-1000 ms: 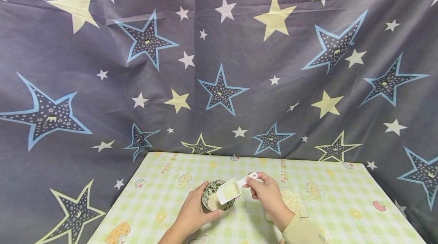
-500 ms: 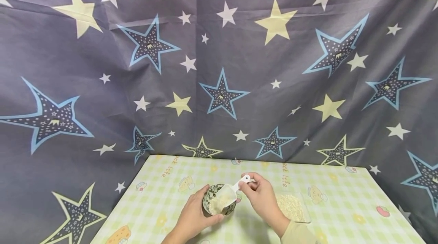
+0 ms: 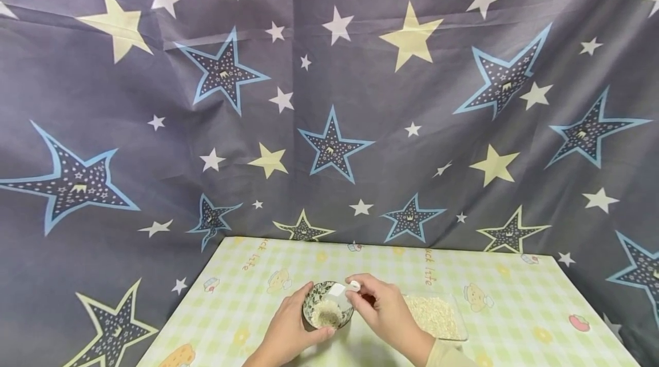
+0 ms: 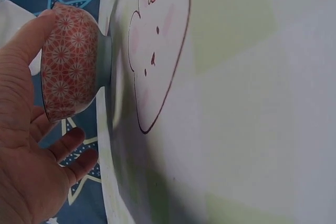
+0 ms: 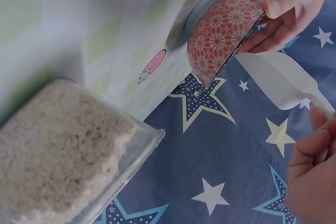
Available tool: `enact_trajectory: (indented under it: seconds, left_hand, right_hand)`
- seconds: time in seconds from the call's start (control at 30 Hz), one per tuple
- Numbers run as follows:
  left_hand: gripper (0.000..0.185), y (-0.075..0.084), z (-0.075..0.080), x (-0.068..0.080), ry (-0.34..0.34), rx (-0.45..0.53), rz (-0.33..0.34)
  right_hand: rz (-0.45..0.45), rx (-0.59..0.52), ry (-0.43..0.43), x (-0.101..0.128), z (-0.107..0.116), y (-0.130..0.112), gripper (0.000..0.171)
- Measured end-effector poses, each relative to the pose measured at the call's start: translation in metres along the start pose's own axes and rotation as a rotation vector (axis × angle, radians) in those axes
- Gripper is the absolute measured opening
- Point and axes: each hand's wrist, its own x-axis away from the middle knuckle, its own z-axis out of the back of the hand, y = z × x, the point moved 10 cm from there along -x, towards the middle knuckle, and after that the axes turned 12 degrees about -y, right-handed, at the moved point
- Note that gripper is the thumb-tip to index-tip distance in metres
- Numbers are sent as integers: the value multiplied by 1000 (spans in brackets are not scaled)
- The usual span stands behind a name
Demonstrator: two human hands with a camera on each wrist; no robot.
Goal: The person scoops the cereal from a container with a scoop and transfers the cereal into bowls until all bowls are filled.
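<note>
A small bowl (image 3: 327, 314), red-patterned outside (image 4: 68, 61), stands on the checked table (image 3: 247, 298). It holds pale grain. My left hand (image 3: 302, 321) grips its left side, thumb on the near rim. My right hand (image 3: 357, 300) pinches the handle of a white scoop (image 3: 340, 290). The scoop is tipped steeply over the bowl with its mouth down. In the right wrist view the scoop (image 5: 281, 80) hangs just past the bowl's rim (image 5: 223, 30), and no grain shows in it.
A clear shallow tray (image 3: 436, 316) of the same pale grain (image 5: 58, 145) lies right of my right hand. A star-printed dark cloth (image 3: 329, 98) hangs behind the table and drapes down beside it on the left.
The scoop was held nearly level and full over the bowl; it has since tipped down, and its grain now lies in the bowl. My left hand has kept its grip.
</note>
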Motion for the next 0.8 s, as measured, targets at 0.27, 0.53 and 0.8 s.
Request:
enact_trajectory:
  seconds: [0.27, 0.53, 0.8]
  left_hand:
    - [116, 1, -3, -1, -20, -15, 6]
    - [105, 39, -2, -1, -1, -88, -105]
    - [91, 108, -27, -4, -128, -8, -263]
  right_hand:
    - [-344, -164, 158, 15, 43, 39, 19]
    - [-607, -151, 373, 72, 138, 76, 21]
    - [-768, 26, 393, 138, 200, 90, 27]
